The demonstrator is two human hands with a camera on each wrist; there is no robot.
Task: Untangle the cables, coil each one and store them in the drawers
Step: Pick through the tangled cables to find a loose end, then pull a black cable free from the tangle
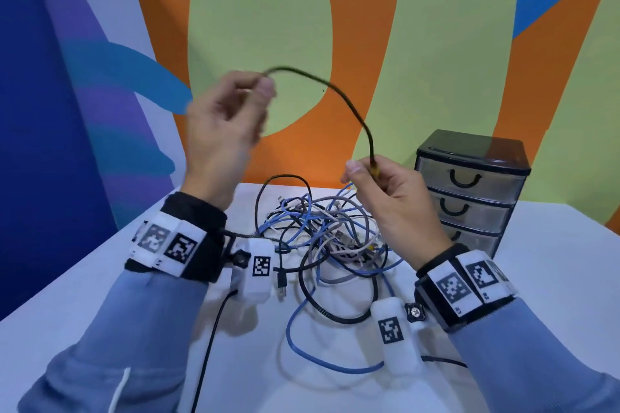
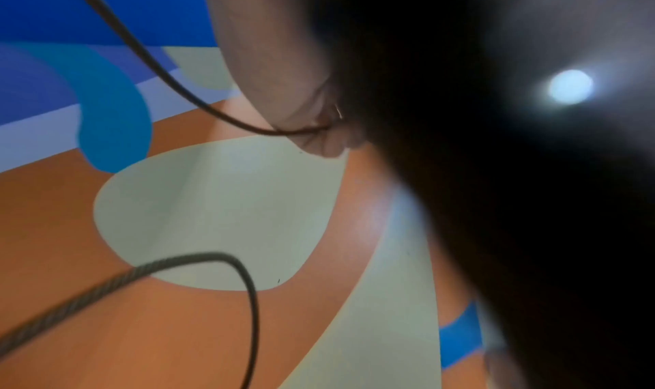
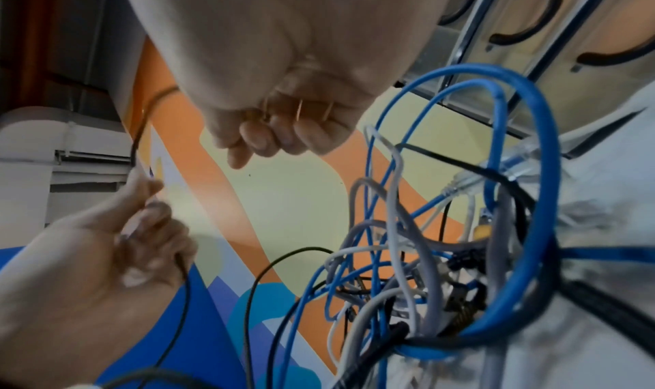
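A thin black cable (image 1: 339,94) arcs in the air between both raised hands. My left hand (image 1: 231,111) pinches one end of it between thumb and fingertips, seen close in the left wrist view as the black cable (image 2: 198,98). My right hand (image 1: 379,184) grips the other part in a fist, its curled fingers (image 3: 283,137) showing in the right wrist view. Below the hands lies a tangle of cables (image 1: 335,235), blue, grey, white and black, on the white table (image 1: 100,278). The blue cable (image 3: 524,199) loops through that tangle (image 3: 407,269).
A small black drawer unit (image 1: 473,191) with three shut translucent drawers stands at the table's back right, close to my right hand. A blue cable strand (image 1: 302,339) and a black braided one (image 1: 322,308) trail toward the front edge. A painted wall rises behind.
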